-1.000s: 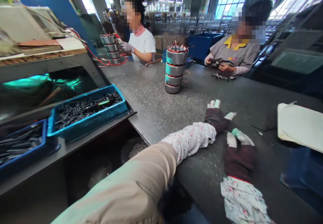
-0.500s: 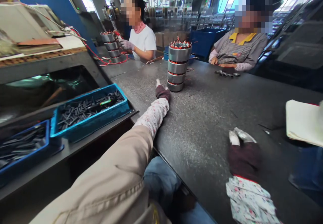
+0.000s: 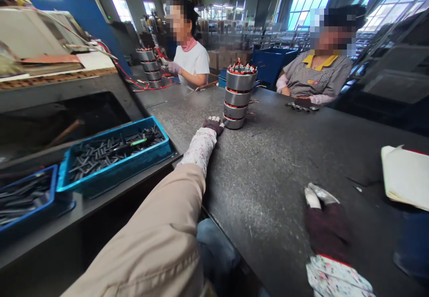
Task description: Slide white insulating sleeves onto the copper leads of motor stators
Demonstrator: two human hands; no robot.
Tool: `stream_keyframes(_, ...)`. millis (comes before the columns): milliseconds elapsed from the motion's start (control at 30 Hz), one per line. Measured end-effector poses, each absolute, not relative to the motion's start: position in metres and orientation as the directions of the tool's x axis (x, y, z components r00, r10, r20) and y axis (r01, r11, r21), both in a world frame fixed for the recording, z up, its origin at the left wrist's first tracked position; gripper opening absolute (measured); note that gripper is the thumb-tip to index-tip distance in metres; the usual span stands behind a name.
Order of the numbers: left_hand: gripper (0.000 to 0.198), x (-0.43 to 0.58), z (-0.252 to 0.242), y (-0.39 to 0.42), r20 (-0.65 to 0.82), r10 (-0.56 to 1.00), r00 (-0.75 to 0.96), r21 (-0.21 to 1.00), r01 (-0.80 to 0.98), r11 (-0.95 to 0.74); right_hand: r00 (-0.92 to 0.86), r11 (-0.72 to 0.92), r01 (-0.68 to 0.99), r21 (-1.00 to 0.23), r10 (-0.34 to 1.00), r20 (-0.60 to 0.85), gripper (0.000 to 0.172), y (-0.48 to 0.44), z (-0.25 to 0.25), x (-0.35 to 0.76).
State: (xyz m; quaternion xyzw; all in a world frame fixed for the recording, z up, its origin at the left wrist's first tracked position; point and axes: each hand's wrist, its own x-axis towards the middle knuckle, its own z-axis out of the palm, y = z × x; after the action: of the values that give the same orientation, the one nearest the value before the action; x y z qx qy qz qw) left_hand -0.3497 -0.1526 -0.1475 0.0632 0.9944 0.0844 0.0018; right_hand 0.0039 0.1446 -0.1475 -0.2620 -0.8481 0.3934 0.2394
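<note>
The fingers [image 3: 214, 119] of the left hand [image 3: 213, 125] are loosely bent and empty, just beside the bottom of the stack of wound stators [image 3: 238, 95]; whether they touch it cannot be told. The right hand [image 3: 324, 225] lies slack and empty on the grey table [image 3: 268, 172], well apart from the stack, which stands upright further up the same table.

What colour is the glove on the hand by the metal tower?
Dark maroon with white fingertips, on the left hand; head view shows it.

Left hand [image 3: 213, 124]: I am stretching it far forward across the table, bringing it down just beside the foot of the stator stack [image 3: 238, 94].
</note>
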Motion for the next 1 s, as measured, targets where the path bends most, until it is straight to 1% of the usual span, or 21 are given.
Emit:
stream_keyframes(167, 0.072, -0.340, -0.145, -0.157, 0.003, 0.166, -0.986, 0.159, 0.165, 0.973, -0.765, 0.593, 0.232, -0.771, 0.601, 0.232, 0.057, 0.144, -0.148, -0.001)
stream_keyframes(400, 0.072, -0.293, -0.143, -0.167, 0.024, 0.215, -0.976, 0.155, 0.216, 0.964, -0.753, 0.598, 0.253, -0.760, 0.615, 0.233, 0.061, 0.140, -0.145, 0.000)
stream_keyframes(500, 0.066, -0.273, -0.143, -0.169, 0.054, 0.213, -0.976, 0.168, 0.219, 0.961, -0.747, 0.585, 0.253, -0.771, 0.625, 0.229, 0.058, 0.140, -0.147, 0.001)
stream_keyframes(600, 0.054, -0.260, -0.142, -0.170, 0.084, 0.191, -0.978, 0.193, 0.204, 0.960, -0.742, 0.572, 0.238, -0.785, 0.629, 0.233, 0.054, 0.141, -0.152, 0.000)
stream_keyframes(667, 0.049, -0.255, -0.141, -0.170, 0.117, 0.165, -0.979, 0.208, 0.187, 0.960, -0.742, 0.567, 0.232, -0.790, 0.628, 0.233, 0.051, 0.143, -0.155, 0.000)
stream_keyframes(700, 0.050, -0.253, -0.141, -0.170, 0.142, 0.149, -0.979, 0.212, 0.177, 0.961, -0.743, 0.567, 0.228, -0.792, 0.626, 0.235, 0.050, 0.143, -0.156, 0.000)
stream_keyframes(767, 0.057, -0.252, -0.143, -0.171, 0.224, 0.090, -0.970, 0.231, 0.143, 0.962, -0.743, 0.567, 0.222, -0.793, 0.625, 0.239, 0.047, 0.143, -0.155, 0.000)
stream_keyframes(900, 0.074, -0.254, -0.147, -0.176, 0.397, -0.131, -0.908, 0.343, 0.015, 0.939, -0.738, 0.569, 0.222, -0.792, 0.628, 0.244, 0.044, 0.141, -0.152, 0.000)
stream_keyframes(967, 0.078, -0.256, -0.147, -0.179, 0.431, -0.188, -0.883, 0.361, -0.022, 0.932, -0.736, 0.570, 0.222, -0.791, 0.631, 0.247, 0.045, 0.140, -0.151, 0.000)
stream_keyframes(1000, 0.078, -0.257, -0.146, -0.179, 0.429, -0.182, -0.885, 0.347, -0.025, 0.937, -0.733, 0.566, 0.222, -0.794, 0.634, 0.246, 0.046, 0.139, -0.151, 0.000)
